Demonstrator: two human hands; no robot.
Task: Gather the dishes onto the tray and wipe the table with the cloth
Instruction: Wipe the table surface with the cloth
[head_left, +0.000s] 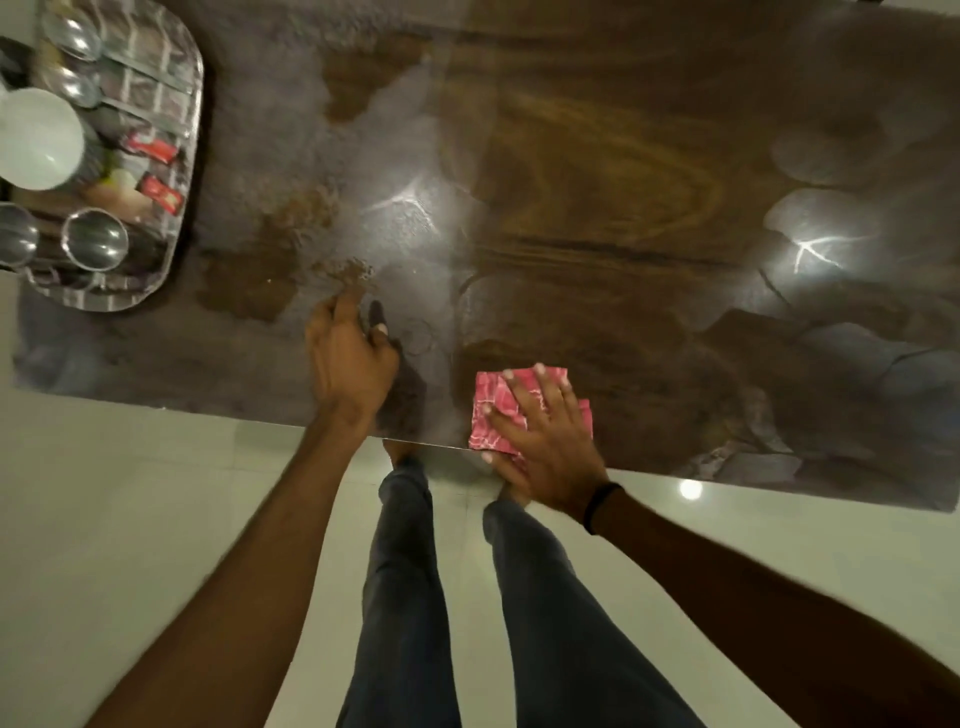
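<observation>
A folded red-and-white cloth (493, 395) lies on the glossy brown table (597, 182) at its near edge. My right hand (545, 441) presses flat on the cloth with fingers spread. My left hand (348, 358) rests on the table to the left of the cloth, fingers loosely curled, holding nothing. A shiny metal tray (179, 156) sits at the table's far left. It carries a white bowl (36, 137), steel cups (96, 241), spoons and red sachets (161, 192).
The table's near edge runs under my hands, with pale floor tiles (130, 493) and my legs (405, 597) below it. Bright lamp reflections (810, 249) glare on the tabletop. Dull patches (270, 171) mottle the left half of the table.
</observation>
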